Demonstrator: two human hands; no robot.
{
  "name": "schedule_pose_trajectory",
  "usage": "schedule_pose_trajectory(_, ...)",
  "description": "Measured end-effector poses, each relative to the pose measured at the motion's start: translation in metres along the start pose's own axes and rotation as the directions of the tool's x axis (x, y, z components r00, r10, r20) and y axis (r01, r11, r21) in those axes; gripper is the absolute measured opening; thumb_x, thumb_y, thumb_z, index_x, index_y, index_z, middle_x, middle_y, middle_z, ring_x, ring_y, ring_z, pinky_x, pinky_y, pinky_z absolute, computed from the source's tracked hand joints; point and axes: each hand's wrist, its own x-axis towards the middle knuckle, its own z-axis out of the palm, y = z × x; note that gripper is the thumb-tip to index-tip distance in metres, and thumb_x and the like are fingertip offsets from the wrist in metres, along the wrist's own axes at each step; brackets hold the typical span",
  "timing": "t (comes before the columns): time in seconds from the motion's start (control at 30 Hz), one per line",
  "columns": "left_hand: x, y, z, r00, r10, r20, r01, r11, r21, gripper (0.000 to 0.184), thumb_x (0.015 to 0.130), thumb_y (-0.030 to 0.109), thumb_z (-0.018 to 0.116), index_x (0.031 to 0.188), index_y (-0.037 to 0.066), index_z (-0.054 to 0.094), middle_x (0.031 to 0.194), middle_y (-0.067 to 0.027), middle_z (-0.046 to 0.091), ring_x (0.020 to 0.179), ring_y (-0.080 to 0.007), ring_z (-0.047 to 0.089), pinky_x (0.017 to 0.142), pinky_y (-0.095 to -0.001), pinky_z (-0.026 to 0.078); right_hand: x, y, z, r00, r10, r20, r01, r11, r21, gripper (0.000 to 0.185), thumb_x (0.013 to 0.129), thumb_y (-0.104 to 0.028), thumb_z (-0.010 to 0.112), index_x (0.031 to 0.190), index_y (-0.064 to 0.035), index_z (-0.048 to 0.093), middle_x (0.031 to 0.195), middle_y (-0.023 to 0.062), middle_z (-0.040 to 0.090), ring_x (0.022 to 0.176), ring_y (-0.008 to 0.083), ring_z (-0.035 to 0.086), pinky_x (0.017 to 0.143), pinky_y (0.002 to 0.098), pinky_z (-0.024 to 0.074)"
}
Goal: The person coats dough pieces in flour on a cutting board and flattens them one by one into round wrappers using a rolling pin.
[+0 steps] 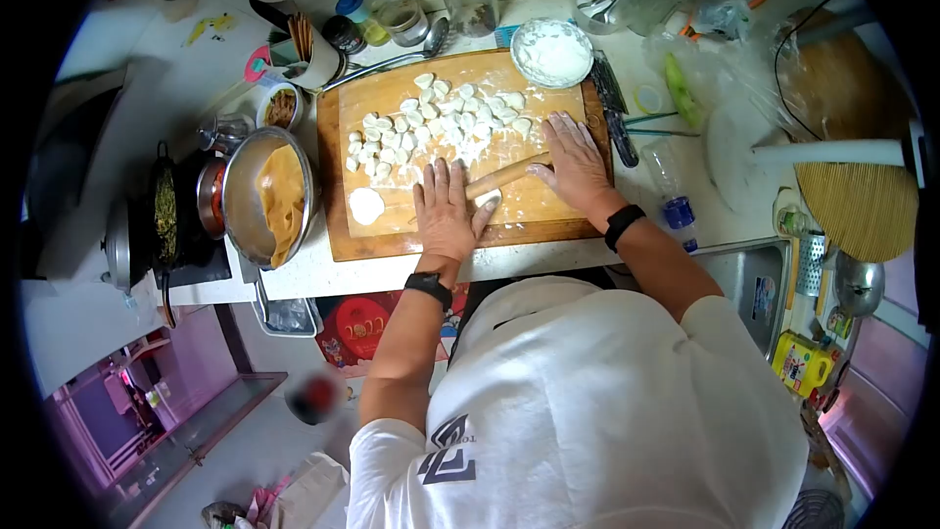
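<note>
- Rolling pin (510,174): slim, wooden, angled against dough round (488,199) on floured board (333,186).
- Left hand (446,220), right hand (580,168): apart, fingers extended over pin, unclamped.
- Method: light, level palm pressure; quarter-turns should even thickness.
- Dough pieces (477,120): pale, stubby, matte, flour-dusted.

A pale kitchen, purple toward the edges
A white tabletop (392,278) meets a metal sink (729,272); light-coloured wall (181,5) behind, glossy purple panels (201,348) at lower left.
</note>
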Motion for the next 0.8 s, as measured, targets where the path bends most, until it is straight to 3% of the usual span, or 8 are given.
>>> schedule_pose_trajectory(0.1,-0.015,0.008,-0.004,0.999,-0.034,0.019,0.034,0.999,0.012,0.096,0.096,0.062,0.065,0.165,0.004,0.033,0.165,-0.0311,0.037,0.155,-0.0492,0.031,0.125,-0.0631,0.023,-0.028,-0.002,-0.005,0.997,-0.074,0.003,0.074,0.997,-0.006,0.085,0.092,-0.047,0.076,0.155,0.0025,0.047,0.163,0.0233,0.045,0.156,0.0366,0.035,0.13,0.0524,0.0234)
schedule_pose_trajectory(0.17,-0.038,0.019,-0.017,0.99,0.044,0.135,-0.046,0.999,0.005,0.1,0.094,0.063,0.066,0.167,0.004,0.03,0.168,-0.031,0.033,0.157,-0.0486,0.028,0.126,-0.0636,0.021,-0.046,0.003,-0.01,0.996,-0.075,0.047,0.074,0.997,0.016,0.086,0.091,-0.046,0.077,0.155,0.0021,0.046,0.164,0.0226,0.044,0.157,0.0358,0.034,0.13,0.0538,0.022)
schedule_pose_trajectory(0.3,-0.022,0.007,-0.008,0.993,0.098,0.062,-0.098,0.995,0.0,0.104,0.092,0.064,0.066,0.168,0.005,0.027,0.17,-0.0285,0.03,0.158,-0.0479,0.026,0.127,-0.0638,0.018,-0.031,0.009,0.0,0.997,-0.06,0.042,0.058,0.997,0.043,0.087,0.091,-0.047,0.077,0.155,0.0027,0.046,0.164,0.0225,0.043,0.158,0.0359,0.033,0.131,0.0531,0.0211)
schedule_pose_trajectory(0.47,0.015,-0.009,0.002,1.0,-0.025,-0.012,0.026,0.996,0.082,0.094,0.098,0.066,0.058,0.165,0.004,0.035,0.166,-0.0315,0.036,0.157,-0.0493,0.029,0.125,-0.0646,0.022,-0.001,0.001,0.002,0.998,-0.029,-0.057,0.029,1.0,-0.001,0.088,0.09,-0.048,0.077,0.154,0.0046,0.047,0.164,0.0245,0.043,0.158,0.0372,0.032,0.131,0.0524,0.0203)
schedule_pose_trajectory(0.57,-0.022,-0.001,-0.009,0.997,0.044,0.063,-0.042,0.999,-0.034,0.1,0.095,0.068,0.061,0.168,0.006,0.03,0.167,-0.0327,0.032,0.158,-0.0497,0.026,0.126,-0.0654,0.02,-0.044,-0.003,-0.012,0.993,-0.106,0.057,0.105,0.994,0.013,0.087,0.091,-0.048,0.076,0.154,0.005,0.047,0.164,0.0254,0.042,0.158,0.0384,0.033,0.131,0.0527,0.0209)
schedule_pose_trajectory(0.63,-0.037,0.01,-0.024,0.977,0.109,0.183,-0.121,0.991,0.056,0.104,0.092,0.068,0.064,0.169,0.007,0.027,0.168,-0.0314,0.031,0.158,-0.0503,0.026,0.126,-0.0657,0.019,-0.054,0.003,-0.008,0.992,-0.094,0.088,0.088,0.994,0.071,0.086,0.091,-0.045,0.077,0.154,0.0052,0.047,0.164,0.0263,0.042,0.157,0.0395,0.033,0.131,0.0531,0.0213)
schedule_pose_trajectory(0.67,-0.035,0.008,-0.021,0.981,0.117,0.155,-0.125,0.991,0.041,0.107,0.091,0.068,0.066,0.169,0.008,0.026,0.168,-0.0308,0.032,0.157,-0.0502,0.027,0.126,-0.0654,0.019,-0.051,0.009,-0.002,0.993,-0.104,0.056,0.101,0.993,0.061,0.086,0.091,-0.045,0.076,0.154,0.0053,0.046,0.164,0.0264,0.042,0.157,0.0394,0.033,0.131,0.0529,0.0213)
schedule_pose_trajectory(0.8,0.021,-0.012,-0.002,1.0,0.018,0.004,-0.019,0.993,0.114,0.101,0.098,0.077,0.047,0.167,0.005,0.031,0.168,-0.032,0.033,0.158,-0.0482,0.028,0.128,-0.0637,0.018,0.001,0.012,0.009,0.999,-0.037,0.002,0.037,0.999,0.002,0.087,0.094,-0.05,0.072,0.156,0.0049,0.044,0.165,0.0262,0.04,0.158,0.0394,0.033,0.131,0.0513,0.0216)
